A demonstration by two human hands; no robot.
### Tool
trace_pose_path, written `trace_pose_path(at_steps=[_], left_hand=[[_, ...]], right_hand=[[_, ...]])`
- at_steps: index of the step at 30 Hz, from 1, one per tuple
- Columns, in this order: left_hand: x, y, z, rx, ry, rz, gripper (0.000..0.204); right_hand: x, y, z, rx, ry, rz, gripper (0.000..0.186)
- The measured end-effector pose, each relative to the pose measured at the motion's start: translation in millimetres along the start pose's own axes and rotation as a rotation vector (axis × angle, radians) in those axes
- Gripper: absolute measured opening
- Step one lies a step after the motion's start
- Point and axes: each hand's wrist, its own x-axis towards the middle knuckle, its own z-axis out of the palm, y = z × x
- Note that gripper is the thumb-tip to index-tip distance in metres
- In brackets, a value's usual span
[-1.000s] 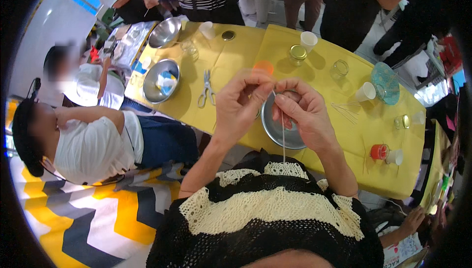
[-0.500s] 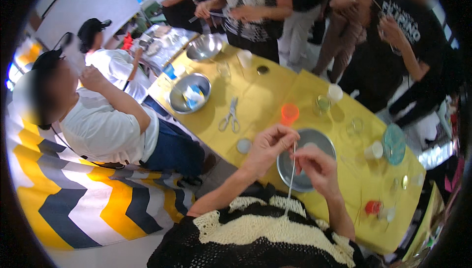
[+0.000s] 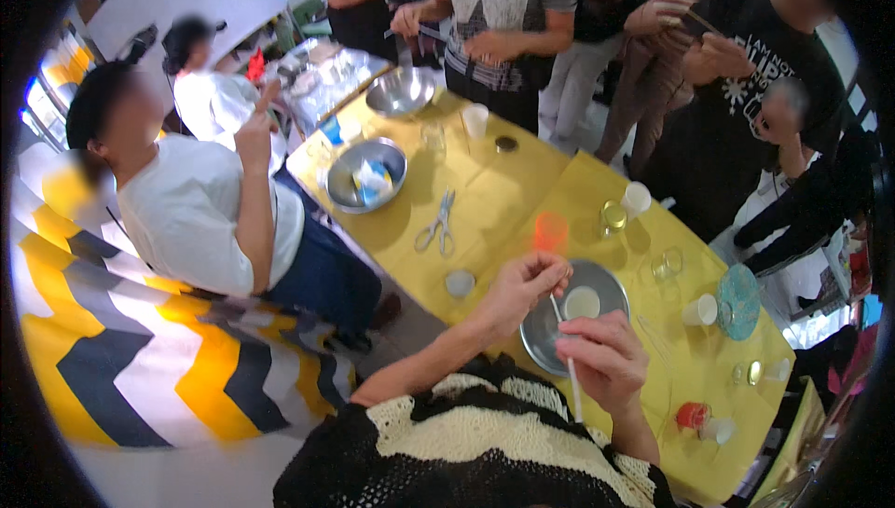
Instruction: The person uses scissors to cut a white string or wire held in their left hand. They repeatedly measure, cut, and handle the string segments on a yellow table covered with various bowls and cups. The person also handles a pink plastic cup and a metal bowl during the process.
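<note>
My left hand (image 3: 524, 292) pinches the upper end of a thin white cord (image 3: 575, 387), its thumb and fingertips pressed together. Lower down, my right hand (image 3: 611, 354) is closed on the same cord, and a length of it hangs below the fingers toward my knitted top. Both hands are held above a steel bowl (image 3: 611, 277), which they partly cover. Inside that bowl sits a round, pale cup or container (image 3: 583, 303). An orange plastic cup (image 3: 550, 231) stands just beyond the bowl.
On the yellow-covered table (image 3: 494, 182) lie scissors (image 3: 436, 228). Two more steel bowls (image 3: 365, 175) (image 3: 401, 91), white cups (image 3: 637, 199), glass jars (image 3: 613, 217), a teal plate (image 3: 738, 301) and a red candle-like item (image 3: 692, 415) stand around. Several people line the far and left sides.
My right hand has slid down along the cord and turned, and my left hand has lowered slightly. The pale container in the bowl shows more. The person at left has raised a hand.
</note>
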Motion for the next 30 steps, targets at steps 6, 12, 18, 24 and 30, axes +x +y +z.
trace_pose_path(at_steps=[6, 12, 18, 24, 30], left_hand=[[-23, -9, 15, -0.084, -0.127, -0.048, 0.014], [-29, -21, 11, 0.127, -0.343, -0.029, 0.012], [-28, -17, 12, 0.229, -0.303, -0.089, 0.011], [-26, -13, 22, 0.297, -0.351, -0.093, 0.010], [-16, -11, 41, 0.156, -0.177, -0.052, 0.009]], right_hand=[[-26, -2, -7, 0.097, 0.254, 0.387, 0.016], [-33, 24, 10, 0.353, 0.410, 0.761, 0.009], [-19, 37, -7, 0.484, 0.441, 0.808, 0.008], [-5, 28, -15, 0.675, 0.512, 0.878, 0.012], [-16, 21, -40, 0.577, 0.669, 0.675, 0.013]])
